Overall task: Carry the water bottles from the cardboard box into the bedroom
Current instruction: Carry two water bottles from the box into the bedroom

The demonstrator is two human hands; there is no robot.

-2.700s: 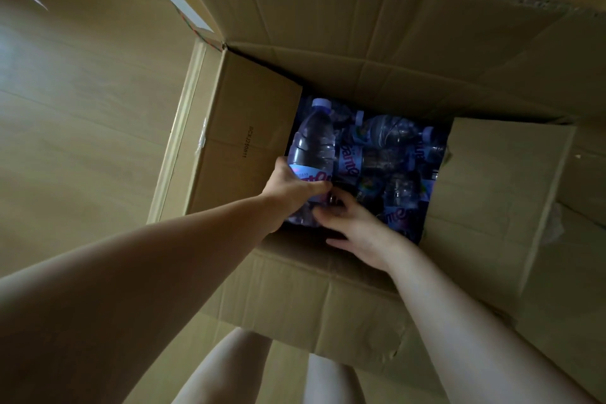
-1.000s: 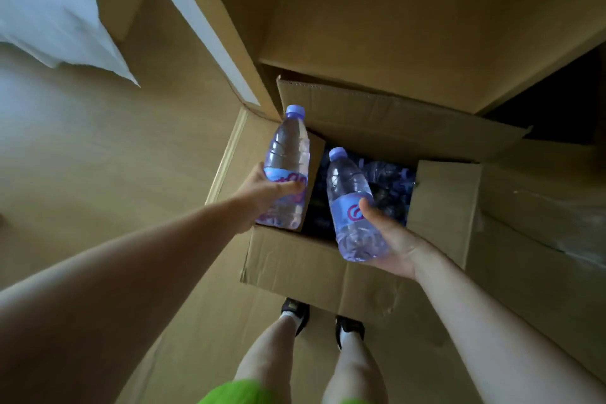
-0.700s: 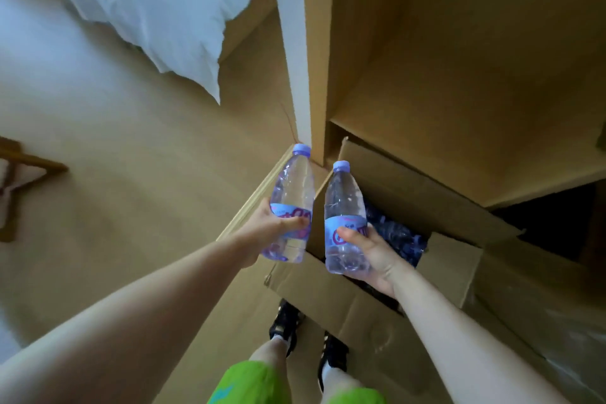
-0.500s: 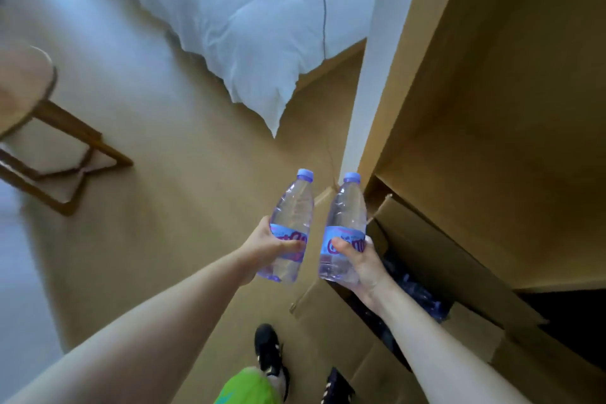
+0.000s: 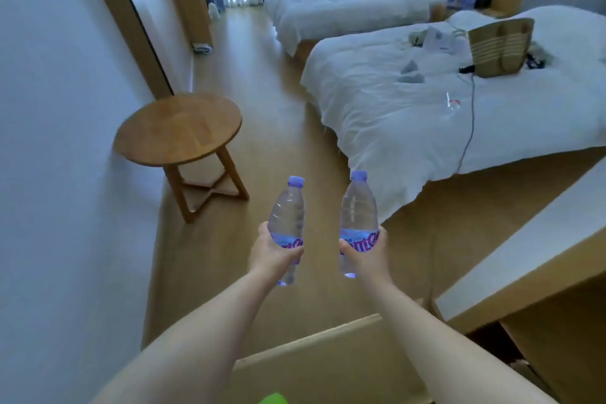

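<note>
Here, two water bottles are held upright and side by side, out in front of the person and short of the near bed [image 5: 426, 115]. The left bottle [image 5: 288, 213] is gripped round its label by the left hand [image 5: 273, 252], fingers and thumb curled about it; the right bottle [image 5: 358, 216] is gripped the same way by the right hand [image 5: 367, 256]. Both caps are on, and the bottles are apart from each other.

Judged from the layout, the bedroom is being entered but not yet crossed: the near bed lies ahead and to the right of the bottles, a round wooden desk [image 5: 178, 128] stands across the floor from that bed against the wall, and a second bed [image 5: 344, 6] lies beyond it toward the window. A striped bag [image 5: 498, 46] and a cable [image 5: 467, 128] are seen on the near bed's cover.

The lifting-out seems done for this pair; the carrying is under way. No set-down place is shown as chosen, so nothing can be counted as delivered. The cardboard box's contents are not visible, so how many bottles remain cannot be told.
</note>
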